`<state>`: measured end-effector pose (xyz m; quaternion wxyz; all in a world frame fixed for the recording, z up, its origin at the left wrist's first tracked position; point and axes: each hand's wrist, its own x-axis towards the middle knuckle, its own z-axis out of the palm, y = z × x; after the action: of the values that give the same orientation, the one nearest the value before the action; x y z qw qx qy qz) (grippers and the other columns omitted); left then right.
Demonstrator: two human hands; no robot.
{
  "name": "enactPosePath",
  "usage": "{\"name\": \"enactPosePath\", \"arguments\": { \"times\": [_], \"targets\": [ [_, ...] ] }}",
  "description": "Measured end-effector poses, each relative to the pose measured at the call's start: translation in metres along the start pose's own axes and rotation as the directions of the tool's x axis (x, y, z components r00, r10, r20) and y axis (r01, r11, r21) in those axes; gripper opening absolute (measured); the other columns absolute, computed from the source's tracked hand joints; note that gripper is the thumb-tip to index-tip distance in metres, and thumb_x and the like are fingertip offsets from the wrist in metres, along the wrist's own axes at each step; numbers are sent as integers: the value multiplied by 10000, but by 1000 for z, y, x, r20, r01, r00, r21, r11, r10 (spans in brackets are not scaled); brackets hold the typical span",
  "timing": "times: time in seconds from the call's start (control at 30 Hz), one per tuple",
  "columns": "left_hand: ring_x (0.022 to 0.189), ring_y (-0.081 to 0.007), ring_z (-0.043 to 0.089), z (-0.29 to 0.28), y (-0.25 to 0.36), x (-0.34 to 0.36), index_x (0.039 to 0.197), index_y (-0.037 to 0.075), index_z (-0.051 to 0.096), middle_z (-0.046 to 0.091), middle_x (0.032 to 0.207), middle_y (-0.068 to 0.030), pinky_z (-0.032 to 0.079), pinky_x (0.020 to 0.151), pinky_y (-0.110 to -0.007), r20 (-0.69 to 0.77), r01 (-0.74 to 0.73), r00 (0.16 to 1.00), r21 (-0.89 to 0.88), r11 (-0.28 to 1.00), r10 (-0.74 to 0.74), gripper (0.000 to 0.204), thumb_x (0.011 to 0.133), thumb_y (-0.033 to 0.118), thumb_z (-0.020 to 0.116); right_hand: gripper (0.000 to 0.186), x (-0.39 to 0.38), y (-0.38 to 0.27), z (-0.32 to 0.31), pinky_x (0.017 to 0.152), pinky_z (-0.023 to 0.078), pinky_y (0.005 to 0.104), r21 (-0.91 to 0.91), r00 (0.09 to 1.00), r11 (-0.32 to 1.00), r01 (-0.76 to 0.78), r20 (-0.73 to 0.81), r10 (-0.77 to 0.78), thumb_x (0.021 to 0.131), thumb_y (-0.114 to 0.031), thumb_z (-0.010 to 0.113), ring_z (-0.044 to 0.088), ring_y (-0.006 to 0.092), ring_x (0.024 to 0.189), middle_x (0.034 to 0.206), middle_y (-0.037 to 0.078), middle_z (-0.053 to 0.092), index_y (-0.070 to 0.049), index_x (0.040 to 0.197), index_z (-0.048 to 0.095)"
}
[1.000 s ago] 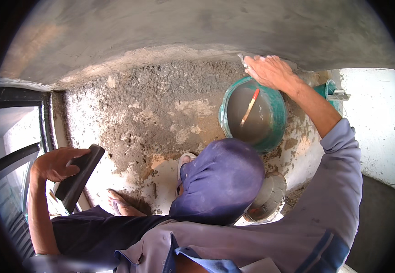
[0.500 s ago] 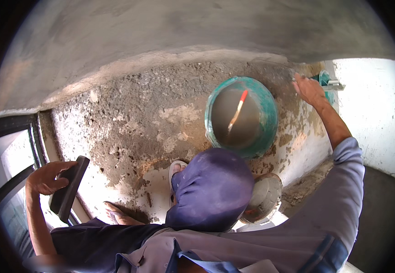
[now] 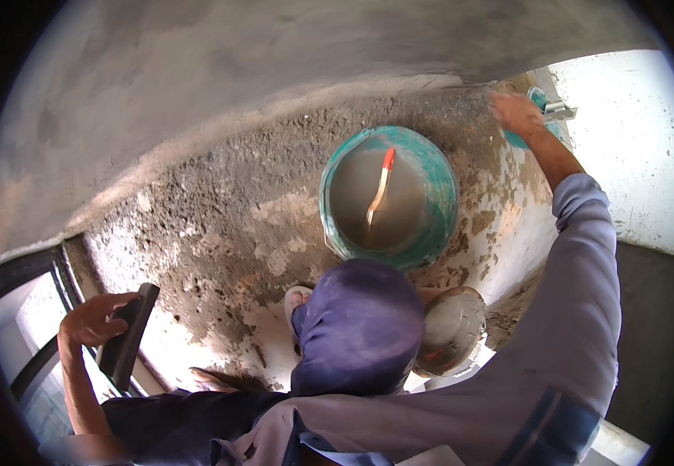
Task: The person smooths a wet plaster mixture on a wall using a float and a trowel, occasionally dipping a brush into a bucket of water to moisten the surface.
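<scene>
At the lower left, my left hand (image 3: 96,320) is closed round the back of a dark plastering float (image 3: 130,338), held on edge in the air. My right hand (image 3: 517,113) reaches out to the upper right, close to the foot of the grey wall. Motion smears its fingers, so whether they hold anything is unclear. Just beyond it, a metal tool (image 3: 561,112) lies across a teal container (image 3: 538,98), partly hidden by my hand and wrist. A teal bucket (image 3: 442,190) of murky grey water stands in the middle, with a red-tipped brush (image 3: 383,182) leaning in it.
A grey plastered wall (image 3: 275,46) curves across the top, and a white wall (image 3: 624,132) stands at right. Rough, mortar-spattered floor (image 3: 220,210) lies between. A round, grey-smeared pan (image 3: 453,330) sits beside my knee. At left is a dark-framed window or door (image 3: 22,295).
My right hand has moved slightly up and left in the picture. My left hand, still with the float, sits a little lower and further right. The view has shifted; the bucket appears further left.
</scene>
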<state>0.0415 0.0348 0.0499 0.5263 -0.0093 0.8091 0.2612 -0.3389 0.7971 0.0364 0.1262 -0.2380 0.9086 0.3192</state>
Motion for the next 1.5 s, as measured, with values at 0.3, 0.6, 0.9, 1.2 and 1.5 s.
{"name": "enactPosePath", "arguments": {
  "times": [0.3, 0.6, 0.9, 1.2, 1.5],
  "targets": [
    [949, -219, 636, -16, -11, 18, 1448, 120, 515, 690, 1093, -155, 518, 829, -397, 0, 117, 993, 66, 991, -118, 639, 840, 159, 710, 393, -128, -54, 50, 588, 561, 367, 724, 777, -628, -287, 559, 290, 1009, -272, 542, 624, 193, 678, 969, 121, 600, -68, 1342, 498],
    [1020, -198, 609, -14, -3, 49, 1490, 193, 481, 672, 1152, -123, 502, 894, -384, 3, 136, 991, -58, 989, -136, 645, 903, 235, 744, 325, 3, -168, 25, 463, 436, 315, -155, 775, -906, 394, 586, 237, 1048, -422, 386, 467, 142, 581, 776, 52, 444, -110, 979, 446],
    [1063, -179, 603, -8, 12, 41, 1527, 95, 402, 633, 1276, -104, 506, 925, -336, 11, 97, 995, -211, 973, -97, 663, 937, 154, 699, 418, 52, -176, -9, 432, 426, 337, 94, 704, -940, 328, 639, 310, 1033, -535, 367, 481, 160, 526, 724, 44, 461, -125, 990, 437],
    [1130, -164, 566, -2, 12, 59, 1533, 76, 387, 597, 1319, -68, 471, 977, -327, -27, -29, 999, -255, 967, 23, 655, 945, 120, 672, 383, 83, -169, -17, 463, 448, 347, -34, 638, -951, 309, 749, 180, 1027, -490, 388, 499, 203, 578, 794, 86, 491, -112, 1032, 454],
    [1208, -233, 560, 9, 31, 31, 1511, 127, 441, 595, 1375, -146, 430, 1041, -379, -133, 6, 991, -100, 995, -19, 665, 915, 236, 714, 518, 55, -155, 1, 571, 511, 415, 202, 694, -951, 234, 650, 309, 1045, -506, 358, 566, 263, 750, 1032, 145, 528, -88, 1337, 447]
  ]
}}
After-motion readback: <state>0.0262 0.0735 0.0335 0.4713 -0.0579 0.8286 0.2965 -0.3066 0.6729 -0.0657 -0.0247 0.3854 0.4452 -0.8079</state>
